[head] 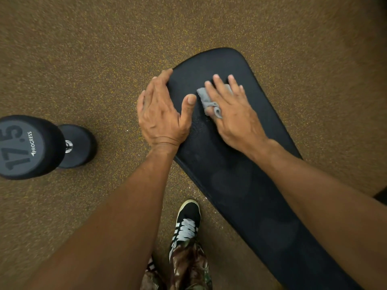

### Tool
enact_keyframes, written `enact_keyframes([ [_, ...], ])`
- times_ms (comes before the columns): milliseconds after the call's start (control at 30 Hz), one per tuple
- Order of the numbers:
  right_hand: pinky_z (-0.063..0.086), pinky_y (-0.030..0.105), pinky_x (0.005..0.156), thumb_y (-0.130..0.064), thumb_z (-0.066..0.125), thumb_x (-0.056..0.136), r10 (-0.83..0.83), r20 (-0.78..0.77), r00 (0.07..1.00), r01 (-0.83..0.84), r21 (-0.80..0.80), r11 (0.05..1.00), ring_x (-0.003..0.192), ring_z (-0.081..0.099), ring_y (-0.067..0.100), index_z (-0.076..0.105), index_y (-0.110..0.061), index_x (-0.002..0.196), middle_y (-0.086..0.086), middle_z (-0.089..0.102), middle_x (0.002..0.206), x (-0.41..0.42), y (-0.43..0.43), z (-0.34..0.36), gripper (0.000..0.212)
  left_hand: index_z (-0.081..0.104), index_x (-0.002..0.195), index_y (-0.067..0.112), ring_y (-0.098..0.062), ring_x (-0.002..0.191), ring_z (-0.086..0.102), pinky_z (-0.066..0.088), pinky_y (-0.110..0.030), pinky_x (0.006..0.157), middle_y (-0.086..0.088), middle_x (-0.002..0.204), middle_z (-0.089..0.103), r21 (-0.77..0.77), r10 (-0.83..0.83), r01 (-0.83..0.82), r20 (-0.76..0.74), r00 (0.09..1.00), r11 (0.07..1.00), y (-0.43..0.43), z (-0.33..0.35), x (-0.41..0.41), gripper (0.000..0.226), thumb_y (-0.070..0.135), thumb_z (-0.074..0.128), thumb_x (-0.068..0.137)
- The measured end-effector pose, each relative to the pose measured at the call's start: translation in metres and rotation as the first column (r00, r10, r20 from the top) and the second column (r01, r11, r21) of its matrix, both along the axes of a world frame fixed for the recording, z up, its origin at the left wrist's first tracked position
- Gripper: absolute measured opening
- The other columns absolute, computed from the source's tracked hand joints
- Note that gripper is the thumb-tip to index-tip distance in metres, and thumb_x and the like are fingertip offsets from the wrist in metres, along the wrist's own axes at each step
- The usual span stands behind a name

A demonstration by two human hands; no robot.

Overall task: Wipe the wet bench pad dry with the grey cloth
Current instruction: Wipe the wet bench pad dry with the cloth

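A long black bench pad (240, 185) runs from the upper middle down to the lower right. Small water drops glisten on it just below the cloth. My right hand (232, 114) lies flat with spread, straight fingers on a small grey cloth (206, 98), pressing it onto the pad near its far end. My left hand (161, 111) rests on the pad's left edge, fingers wrapped over the side and the thumb lying on top, close to the cloth.
A black 17.5 dumbbell (31, 147) stands on the speckled brown rubber floor (83, 59) at the left. My black shoe with white laces (187, 222) and camouflage trouser leg are beside the pad's near left side.
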State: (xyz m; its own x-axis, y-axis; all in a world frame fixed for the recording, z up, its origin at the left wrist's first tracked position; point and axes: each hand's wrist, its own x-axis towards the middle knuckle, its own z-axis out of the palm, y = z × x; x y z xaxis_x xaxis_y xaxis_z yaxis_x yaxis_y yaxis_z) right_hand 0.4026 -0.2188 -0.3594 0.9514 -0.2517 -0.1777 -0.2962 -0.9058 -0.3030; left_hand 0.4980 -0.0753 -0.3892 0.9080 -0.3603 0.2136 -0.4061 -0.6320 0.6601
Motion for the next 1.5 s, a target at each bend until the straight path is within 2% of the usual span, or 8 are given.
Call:
enact_keyframes([
  [200,0.012,0.049,0.122,-0.038,0.034,0.103,0.261,-0.013,0.965,-0.260,-0.128,0.957,0.152,0.014,0.036,0.031,-0.017,0.155,0.006,0.025,0.163,-0.031,0.018,-0.001,0.056,0.053,0.141,0.015,-0.022,0.127,0.059,0.039,-0.050,0.110,0.001,0.135,0.064,-0.036,0.011,-0.011,-0.019,1.000,0.999,0.000,0.001,0.001,0.093,0.073,-0.001,0.094],
  [400,0.009,0.051,0.123,-0.035,0.032,0.102,-0.026,0.016,1.000,0.027,-0.059,0.998,0.153,0.007,0.035,0.029,-0.017,0.156,0.005,0.020,0.165,-0.007,0.003,-0.001,0.057,0.054,0.140,0.016,-0.021,0.126,0.059,0.039,-0.050,0.110,0.002,0.134,0.065,-0.060,0.018,-0.020,-0.026,0.999,0.998,0.001,0.001,-0.001,0.093,0.072,-0.004,0.094],
  [633,0.014,0.051,0.123,-0.028,0.040,0.101,0.241,0.020,0.970,-0.236,-0.136,0.962,0.152,0.015,0.035,0.032,-0.014,0.155,0.008,0.025,0.163,-0.041,0.022,-0.005,0.056,0.055,0.139,0.016,-0.020,0.124,0.061,0.039,-0.047,0.109,0.002,0.132,0.066,-0.071,0.019,-0.020,-0.014,1.000,0.997,0.001,0.001,-0.001,0.091,0.070,-0.004,0.095],
  [867,0.008,0.048,0.124,-0.021,0.038,0.100,-0.278,0.123,0.953,0.280,-0.001,0.960,0.152,0.012,0.035,0.028,-0.010,0.155,0.009,0.024,0.163,0.007,-0.010,-0.002,0.056,0.054,0.138,0.015,-0.018,0.121,0.061,0.037,-0.040,0.110,0.003,0.130,0.065,-0.074,0.010,-0.011,-0.016,1.000,0.997,0.001,-0.001,-0.001,0.092,0.071,-0.004,0.095],
  [967,0.012,0.052,0.121,-0.039,0.034,0.103,-0.143,0.113,0.983,0.154,-0.095,0.984,0.151,0.017,0.037,0.033,-0.010,0.153,0.009,0.028,0.162,0.017,0.013,-0.010,0.058,0.054,0.139,0.015,-0.019,0.120,0.062,0.039,-0.040,0.109,0.002,0.131,0.066,-0.087,-0.003,0.002,-0.011,1.000,0.996,0.002,-0.002,0.000,0.090,0.069,-0.004,0.096],
  [1167,0.015,0.050,0.122,-0.030,0.039,0.102,0.378,0.061,0.924,-0.367,-0.147,0.919,0.150,0.021,0.035,0.036,-0.012,0.152,0.007,0.032,0.160,-0.037,0.018,-0.006,0.053,0.057,0.136,0.015,-0.016,0.118,0.063,0.041,-0.045,0.107,0.004,0.129,0.068,-0.190,0.025,-0.035,-0.059,0.998,0.981,0.003,0.001,0.001,0.089,0.067,-0.004,0.098],
  [1367,0.012,0.051,0.121,-0.025,0.039,0.099,-0.006,0.133,0.991,0.006,0.000,1.000,0.150,0.020,0.038,0.038,-0.009,0.151,0.009,0.036,0.158,-0.004,0.021,-0.001,0.054,0.064,0.128,0.011,-0.005,0.117,0.060,0.049,-0.042,0.099,0.031,0.124,0.052,-0.321,0.053,-0.085,-0.108,0.993,0.943,0.004,-0.005,0.004,0.083,0.061,0.003,0.102],
  [1500,0.015,0.054,0.121,-0.017,0.053,0.093,0.242,0.149,0.959,-0.232,-0.082,0.969,0.148,0.024,0.039,0.042,-0.006,0.148,0.011,0.037,0.157,-0.006,0.061,-0.014,0.057,0.065,0.130,0.013,0.018,0.114,0.052,0.047,-0.033,0.101,0.048,0.118,0.048,-0.339,0.070,-0.141,-0.213,0.975,0.930,0.005,-0.001,0.008,0.066,0.047,0.014,0.104],
])
